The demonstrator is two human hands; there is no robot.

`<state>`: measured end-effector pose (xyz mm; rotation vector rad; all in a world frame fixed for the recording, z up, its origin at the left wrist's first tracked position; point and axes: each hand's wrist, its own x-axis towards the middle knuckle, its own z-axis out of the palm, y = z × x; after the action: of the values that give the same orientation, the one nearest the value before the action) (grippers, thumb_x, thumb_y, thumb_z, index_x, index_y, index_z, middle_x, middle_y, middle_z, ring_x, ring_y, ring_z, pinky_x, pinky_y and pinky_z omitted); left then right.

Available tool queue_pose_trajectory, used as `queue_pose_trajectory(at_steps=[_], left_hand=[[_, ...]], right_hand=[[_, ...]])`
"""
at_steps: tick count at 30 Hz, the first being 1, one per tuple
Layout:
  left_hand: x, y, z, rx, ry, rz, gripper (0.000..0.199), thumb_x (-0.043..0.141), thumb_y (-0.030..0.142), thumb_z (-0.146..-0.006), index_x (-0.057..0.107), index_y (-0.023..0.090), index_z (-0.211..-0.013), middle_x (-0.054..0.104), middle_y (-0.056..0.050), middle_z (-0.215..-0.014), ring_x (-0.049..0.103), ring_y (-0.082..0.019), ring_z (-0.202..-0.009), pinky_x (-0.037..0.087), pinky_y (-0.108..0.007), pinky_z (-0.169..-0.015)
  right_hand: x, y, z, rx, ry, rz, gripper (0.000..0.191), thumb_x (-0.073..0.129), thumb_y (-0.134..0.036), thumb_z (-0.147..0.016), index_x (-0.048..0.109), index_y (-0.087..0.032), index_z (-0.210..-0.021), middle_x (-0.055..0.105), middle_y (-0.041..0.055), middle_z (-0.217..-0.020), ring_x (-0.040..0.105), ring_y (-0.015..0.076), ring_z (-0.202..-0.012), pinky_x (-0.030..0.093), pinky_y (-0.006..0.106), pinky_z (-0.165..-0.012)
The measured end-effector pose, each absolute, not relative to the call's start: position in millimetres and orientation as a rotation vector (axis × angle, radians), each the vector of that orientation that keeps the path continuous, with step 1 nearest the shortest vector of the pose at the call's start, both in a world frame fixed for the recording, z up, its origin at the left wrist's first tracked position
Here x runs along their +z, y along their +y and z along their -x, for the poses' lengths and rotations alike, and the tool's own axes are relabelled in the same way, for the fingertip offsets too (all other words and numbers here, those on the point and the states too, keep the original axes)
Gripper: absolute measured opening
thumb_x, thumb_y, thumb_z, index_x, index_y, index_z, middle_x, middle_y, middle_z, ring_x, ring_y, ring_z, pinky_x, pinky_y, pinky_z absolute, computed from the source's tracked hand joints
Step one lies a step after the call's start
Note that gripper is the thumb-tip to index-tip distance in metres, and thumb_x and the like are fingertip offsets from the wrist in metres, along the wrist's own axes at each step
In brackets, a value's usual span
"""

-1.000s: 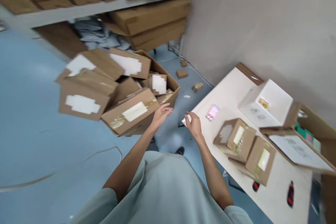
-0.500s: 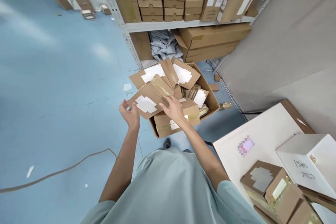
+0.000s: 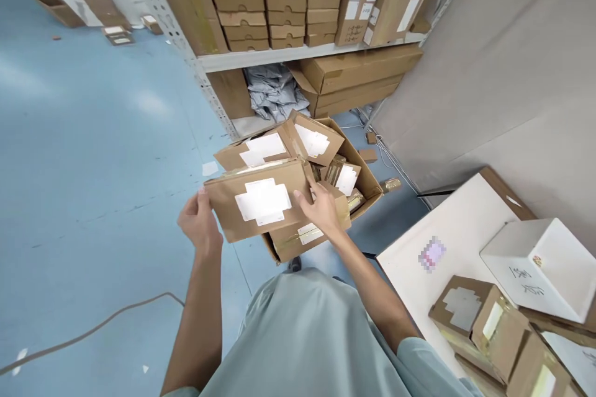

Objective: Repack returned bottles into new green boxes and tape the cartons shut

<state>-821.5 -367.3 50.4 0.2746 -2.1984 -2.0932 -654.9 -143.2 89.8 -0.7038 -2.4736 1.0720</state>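
Observation:
A flat brown cardboard box (image 3: pixel 228 214) with a white label is held up between my two hands, its labelled face towards me. My left hand (image 3: pixel 200 220) grips its left edge, thumb at the upper corner. At its right end my right hand (image 3: pixel 321 205) has hold of the edge, the thumb on the front face. Beneath it stands a large open carton (image 3: pixel 370 189) filled with several taped, labelled boxes. Two labelled boxes, one at the left (image 3: pixel 228 157) and one at the right (image 3: pixel 333 138), lie on top at its back.
A metal shelf (image 3: pixel 261 57) behind the carton holds stacked boxes and grey bags (image 3: pixel 274 93). At the right, a white table (image 3: pixel 405 248) bears a white box (image 3: pixel 516 260) and brown boxes (image 3: pixel 503 329). A cable (image 3: pixel 93 334) lies on the blue floor.
The held box has come up off the pile and tilted, so its labelled face looks larger and faces me. Both hands have moved with it, and the view has shifted.

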Motion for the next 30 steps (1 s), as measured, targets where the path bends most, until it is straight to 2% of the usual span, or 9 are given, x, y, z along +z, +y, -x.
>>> queue_pose_trajectory(at_steps=[4, 6, 11, 15, 18, 21, 25, 30], left_hand=[[115, -326, 797, -2.045, -2.165, 0.129, 0.031, 0.079, 0.053, -0.102, 0.088, 0.027, -0.115, 0.085, -0.004, -0.120, 0.080, -0.033, -0.119, 0.063, -0.057, -0.120], [137, -293, 779, -2.068, -2.197, 0.310, 0.027, 0.082, 0.047, -0.101, 0.089, 0.028, -0.119, 0.084, -0.003, -0.116, 0.080, -0.032, -0.115, 0.065, -0.057, -0.119], [155, -190, 703, -2.121, -2.282, 0.865, 0.033, 0.077, 0.035, -0.101, 0.087, 0.030, -0.132, 0.076, -0.004, -0.122, 0.079, -0.027, -0.113, 0.066, -0.048, -0.117], [138, -107, 615, -1.992, -2.350, 1.493, 0.044, 0.076, 0.029, -0.096, 0.084, 0.030, -0.139, 0.069, -0.004, -0.122, 0.074, -0.027, -0.123, 0.059, -0.044, -0.125], [112, -51, 534, -1.947, -2.327, 1.921, 0.047, 0.073, 0.023, -0.092, 0.083, 0.025, -0.138, 0.067, -0.008, -0.123, 0.069, -0.029, -0.128, 0.051, -0.045, -0.130], [81, -7, 446, -1.975, -2.363, 2.087, 0.047, 0.072, 0.016, -0.085, 0.079, 0.023, -0.131, 0.067, -0.008, -0.127, 0.066, -0.029, -0.132, 0.045, -0.044, -0.132], [43, 33, 340, -2.036, -2.636, 2.002, 0.041, 0.074, 0.015, -0.079, 0.070, 0.024, -0.119, 0.071, -0.006, -0.125, 0.066, -0.026, -0.126, 0.049, -0.041, -0.123], [20, 69, 259, -2.094, -2.806, 1.922, 0.026, 0.075, 0.021, -0.078, 0.067, 0.022, -0.103, 0.073, -0.003, -0.110, 0.069, -0.022, -0.111, 0.054, -0.035, -0.111]], right_hand=[[113, -128, 590, 1.099, -2.196, 0.910, 0.057, 0.070, -0.053, -0.110, 0.071, -0.025, -0.160, 0.081, 0.0109, -0.150, 0.077, 0.0337, -0.140, 0.061, 0.050, -0.124], [117, -123, 551, 1.092, -2.066, 1.023, 0.055, 0.069, -0.053, -0.110, 0.072, -0.027, -0.158, 0.082, 0.0082, -0.147, 0.079, 0.0331, -0.137, 0.062, 0.051, -0.123], [108, -116, 434, 0.974, -1.722, 1.389, 0.058, 0.072, -0.057, -0.107, 0.073, -0.025, -0.156, 0.086, 0.0092, -0.137, 0.081, 0.0334, -0.135, 0.065, 0.052, -0.120], [89, -116, 328, 0.893, -1.498, 1.673, 0.056, 0.076, -0.055, -0.105, 0.071, -0.025, -0.153, 0.090, 0.0095, -0.125, 0.085, 0.0337, -0.126, 0.066, 0.050, -0.113], [68, -122, 252, 0.853, -1.399, 1.870, 0.041, 0.076, -0.051, -0.105, 0.075, -0.024, -0.137, 0.092, 0.0101, -0.112, 0.088, 0.0344, -0.115, 0.068, 0.047, -0.104], [47, -129, 188, 0.842, -1.331, 2.015, 0.027, 0.074, -0.047, -0.106, 0.075, -0.023, -0.118, 0.091, 0.0109, -0.106, 0.088, 0.0343, -0.112, 0.066, 0.043, -0.096], [25, -140, 126, 0.858, -1.271, 2.064, 0.018, 0.075, -0.041, -0.105, 0.070, -0.025, -0.113, 0.091, 0.0096, -0.109, 0.088, 0.0319, -0.113, 0.065, 0.038, -0.092], [10, -156, 86, 1.002, -1.253, 1.992, 0.014, 0.070, -0.038, -0.109, 0.067, -0.026, -0.116, 0.091, 0.0097, -0.118, 0.087, 0.0322, -0.117, 0.065, 0.041, -0.099]])
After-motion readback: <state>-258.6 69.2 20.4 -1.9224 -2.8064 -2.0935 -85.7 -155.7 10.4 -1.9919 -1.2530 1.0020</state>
